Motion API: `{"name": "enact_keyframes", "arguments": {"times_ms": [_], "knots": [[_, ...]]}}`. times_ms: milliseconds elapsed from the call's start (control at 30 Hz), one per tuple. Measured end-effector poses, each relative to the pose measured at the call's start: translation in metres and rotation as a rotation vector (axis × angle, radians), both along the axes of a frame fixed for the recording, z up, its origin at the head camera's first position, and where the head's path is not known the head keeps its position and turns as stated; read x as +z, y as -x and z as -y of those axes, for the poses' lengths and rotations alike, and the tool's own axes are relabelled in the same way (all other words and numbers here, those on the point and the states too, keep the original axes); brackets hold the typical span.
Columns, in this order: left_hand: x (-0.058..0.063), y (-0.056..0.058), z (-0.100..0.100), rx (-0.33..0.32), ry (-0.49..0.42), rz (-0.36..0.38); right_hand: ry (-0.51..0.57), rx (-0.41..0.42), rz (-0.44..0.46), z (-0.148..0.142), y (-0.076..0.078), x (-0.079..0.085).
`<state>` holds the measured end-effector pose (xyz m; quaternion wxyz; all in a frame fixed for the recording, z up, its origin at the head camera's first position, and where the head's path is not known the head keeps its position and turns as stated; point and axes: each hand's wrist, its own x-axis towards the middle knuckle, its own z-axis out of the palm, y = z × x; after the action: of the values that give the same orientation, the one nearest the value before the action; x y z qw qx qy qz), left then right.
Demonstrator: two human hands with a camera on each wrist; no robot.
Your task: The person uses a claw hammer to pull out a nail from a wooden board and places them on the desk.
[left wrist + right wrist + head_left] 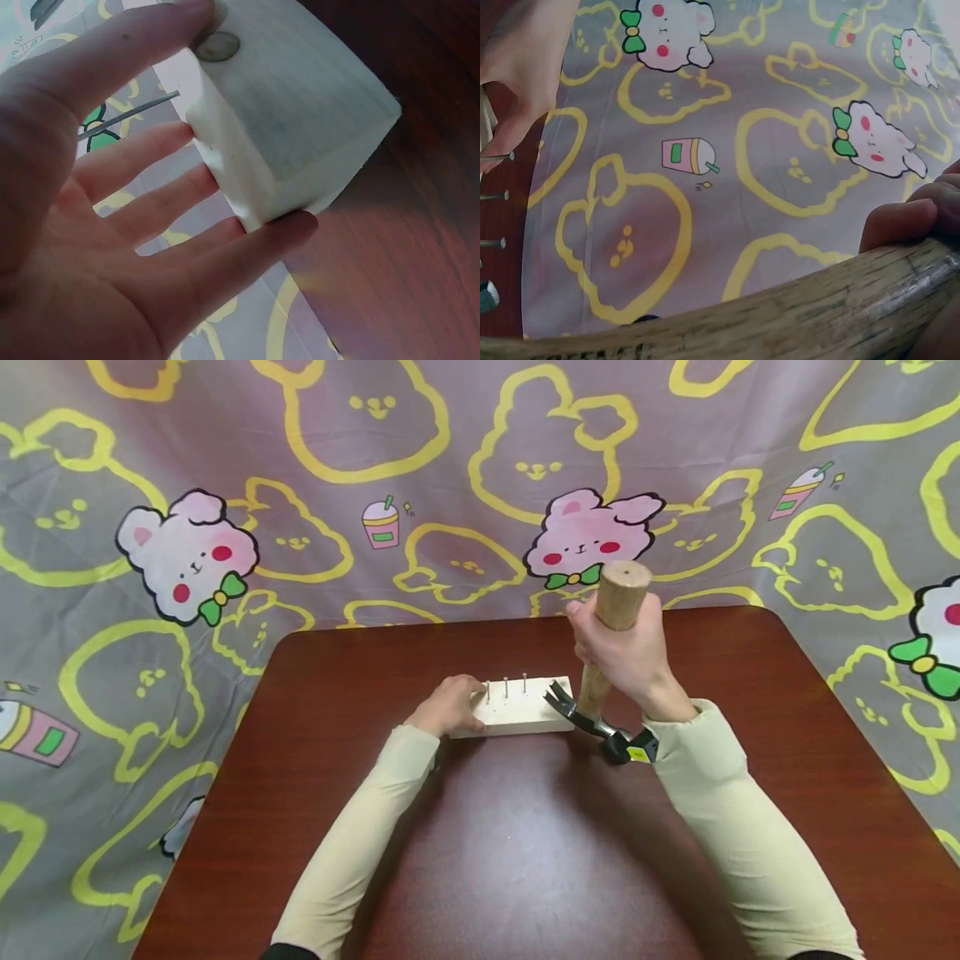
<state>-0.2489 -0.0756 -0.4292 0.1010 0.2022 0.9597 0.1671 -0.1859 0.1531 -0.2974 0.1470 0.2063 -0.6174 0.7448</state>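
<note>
My right hand [626, 647] grips the wooden handle [592, 693] of a claw hammer, its butt end pointing up. The hammer's dark metal head [600, 731] hangs low, with the forked claw [558, 699] over the right end of a pale wooden block [525, 714]. Three thin nails [506, 687] stand upright in the block's top, left of the claw. My left hand [450, 706] holds the block's left end, thumb on the near side. In the left wrist view, a dark round knot [217, 46] marks the block near the thumb. The right wrist view shows the handle [780, 315] under curled fingers.
The block lies on a dark reddish-brown table [480, 860] with rounded far corners. A grey-pink curtain [450, 443] with yellow outlines and cartoon animals hangs behind the table and at both sides. Light sleeves [367, 835] cover both forearms.
</note>
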Motion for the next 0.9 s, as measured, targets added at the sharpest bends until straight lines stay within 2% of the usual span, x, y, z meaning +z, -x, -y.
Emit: {"name": "enact_keyframes", "arguments": {"times_ms": [267,533,733,900], "knots": [[0.001,0.002,0.000,-0.038,0.026,0.011,-0.113,0.009,0.118,0.013,0.024,0.010],[0.001,0.003,0.004,-0.073,0.045,-0.002,-0.205,-0.006,0.189,0.029,0.049,0.014],[0.002,0.004,0.005,-0.064,0.044,0.006,-0.261,0.029,0.188,0.038,0.064,0.014],[0.001,0.003,0.005,-0.055,0.046,-0.001,-0.284,0.027,0.174,0.041,0.070,0.015]]}}
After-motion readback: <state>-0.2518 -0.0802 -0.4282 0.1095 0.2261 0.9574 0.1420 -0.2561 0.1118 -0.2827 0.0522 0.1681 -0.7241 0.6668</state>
